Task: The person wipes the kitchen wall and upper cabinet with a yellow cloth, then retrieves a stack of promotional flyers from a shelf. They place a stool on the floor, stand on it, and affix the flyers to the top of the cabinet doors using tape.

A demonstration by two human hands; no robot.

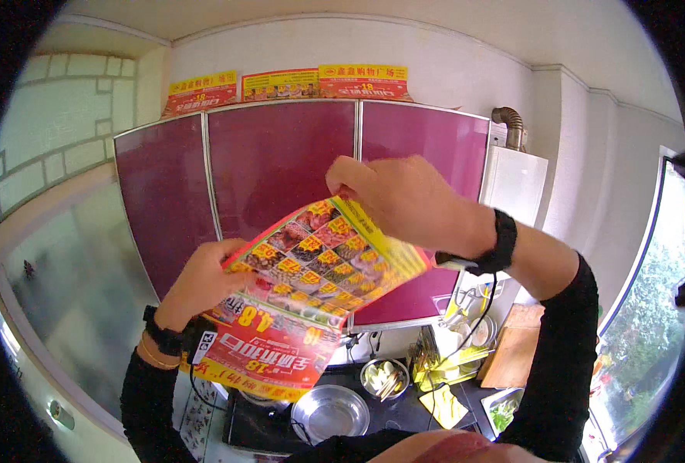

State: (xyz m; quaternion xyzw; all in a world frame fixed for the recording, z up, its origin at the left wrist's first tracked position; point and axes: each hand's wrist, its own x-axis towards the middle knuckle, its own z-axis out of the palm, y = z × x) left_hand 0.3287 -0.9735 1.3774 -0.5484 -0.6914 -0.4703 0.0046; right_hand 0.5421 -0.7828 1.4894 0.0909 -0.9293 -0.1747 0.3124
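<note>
A printed paper flyer [313,260], yellow and red with food pictures, hangs between my hands in front of the purple wall cabinets [279,168]. My left hand [203,283] pinches its left edge. My right hand [400,202] grips its top corner, with the fingertips partly hidden. The lower part of the flyer tilts down over the counter. On top of the cabinets several similar flyers [365,83] stand against the wall.
Below lie a wide metal basin [331,412], a bowl of utensils [385,376], a yellow cloth [444,405] and a green dish rack [452,370]. Wooden cutting boards [513,347] lean at the right, near a tray of greens [501,411]. A white boiler [516,179] hangs beside the cabinets.
</note>
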